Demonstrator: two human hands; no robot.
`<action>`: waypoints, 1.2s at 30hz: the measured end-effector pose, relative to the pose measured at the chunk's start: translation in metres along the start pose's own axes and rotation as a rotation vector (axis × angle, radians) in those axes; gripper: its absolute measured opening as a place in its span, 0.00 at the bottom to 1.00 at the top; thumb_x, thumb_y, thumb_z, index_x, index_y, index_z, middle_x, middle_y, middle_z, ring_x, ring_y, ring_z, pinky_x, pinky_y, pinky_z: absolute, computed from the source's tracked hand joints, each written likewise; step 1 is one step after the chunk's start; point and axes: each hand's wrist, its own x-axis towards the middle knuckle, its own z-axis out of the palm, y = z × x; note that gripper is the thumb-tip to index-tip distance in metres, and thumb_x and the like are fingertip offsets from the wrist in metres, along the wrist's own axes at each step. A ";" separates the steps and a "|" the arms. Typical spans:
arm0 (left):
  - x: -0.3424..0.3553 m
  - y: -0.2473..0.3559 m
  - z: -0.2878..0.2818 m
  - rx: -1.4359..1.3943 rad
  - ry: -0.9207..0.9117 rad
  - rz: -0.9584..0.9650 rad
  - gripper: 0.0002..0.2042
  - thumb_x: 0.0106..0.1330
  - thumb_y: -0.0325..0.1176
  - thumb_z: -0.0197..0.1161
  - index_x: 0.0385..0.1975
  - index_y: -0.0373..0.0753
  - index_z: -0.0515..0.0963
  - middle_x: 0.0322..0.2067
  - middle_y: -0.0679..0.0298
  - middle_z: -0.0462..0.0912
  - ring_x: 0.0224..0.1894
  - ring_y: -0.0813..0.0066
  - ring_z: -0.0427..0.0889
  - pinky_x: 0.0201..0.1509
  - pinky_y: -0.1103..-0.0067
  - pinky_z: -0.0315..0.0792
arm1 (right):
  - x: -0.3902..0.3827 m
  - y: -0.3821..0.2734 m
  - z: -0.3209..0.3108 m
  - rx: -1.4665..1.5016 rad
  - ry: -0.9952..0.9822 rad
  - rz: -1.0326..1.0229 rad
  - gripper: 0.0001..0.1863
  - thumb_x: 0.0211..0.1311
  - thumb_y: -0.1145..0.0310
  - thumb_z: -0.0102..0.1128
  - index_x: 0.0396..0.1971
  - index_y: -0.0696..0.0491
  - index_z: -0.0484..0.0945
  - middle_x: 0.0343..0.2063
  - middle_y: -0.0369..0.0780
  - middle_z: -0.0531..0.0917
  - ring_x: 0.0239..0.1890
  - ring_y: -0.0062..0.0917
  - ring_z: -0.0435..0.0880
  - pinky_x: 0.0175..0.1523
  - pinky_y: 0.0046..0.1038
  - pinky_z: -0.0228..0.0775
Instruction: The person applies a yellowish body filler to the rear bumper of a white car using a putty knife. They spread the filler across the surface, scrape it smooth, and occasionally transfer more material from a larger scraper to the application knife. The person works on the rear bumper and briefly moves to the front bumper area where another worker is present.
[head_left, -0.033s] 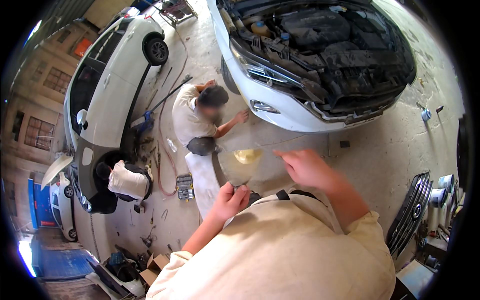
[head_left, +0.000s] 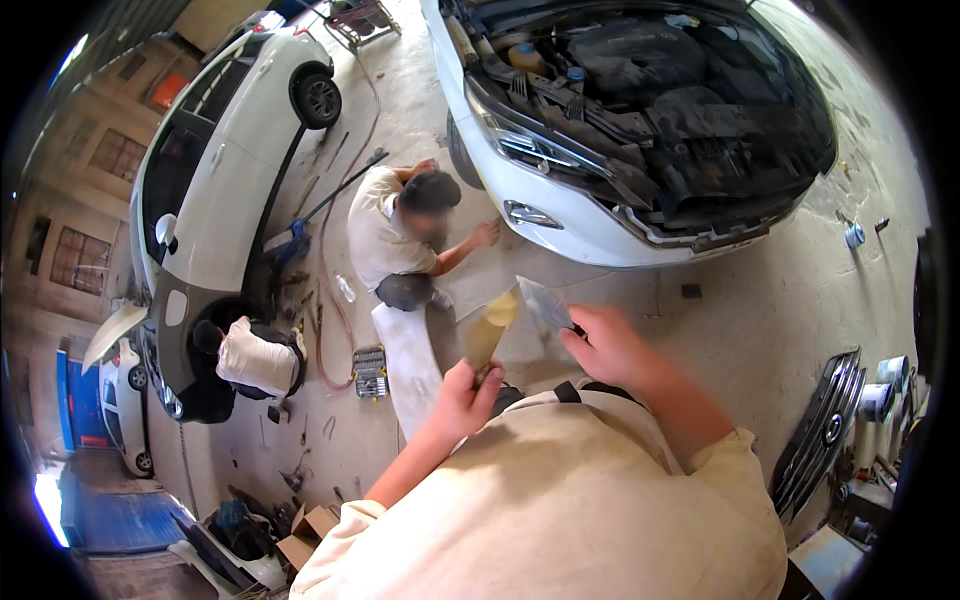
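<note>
Left hand (head_left: 462,398): grip pressed around the lower end of a yellowish scraper-like tool (head_left: 488,328), held upright in front of the chest. Right hand (head_left: 605,345): fingers pinching a grey sheet (head_left: 545,303), just beside the tool's top end; can't tell if they touch. Below on the concrete floor (head_left: 740,300), another person (head_left: 395,235) crouches by the front bumper of the white car (head_left: 580,215), hood open. Socket set (head_left: 370,371) lies near a second white car (head_left: 215,180).

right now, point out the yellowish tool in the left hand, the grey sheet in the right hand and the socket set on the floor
yellowish tool (head_left: 488,335), head view, middle of its body
grey sheet (head_left: 543,303), head view, centre of the sheet
socket set (head_left: 370,371), head view, middle of the open case
</note>
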 end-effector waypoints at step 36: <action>0.015 0.000 -0.018 -0.003 -0.028 0.100 0.13 0.65 0.23 0.53 0.49 0.33 0.70 0.23 0.62 0.70 0.21 0.72 0.69 0.23 0.79 0.65 | 0.001 -0.007 0.006 0.223 -0.043 0.308 0.11 0.60 0.74 0.51 0.41 0.58 0.77 0.30 0.40 0.84 0.31 0.28 0.83 0.37 0.35 0.73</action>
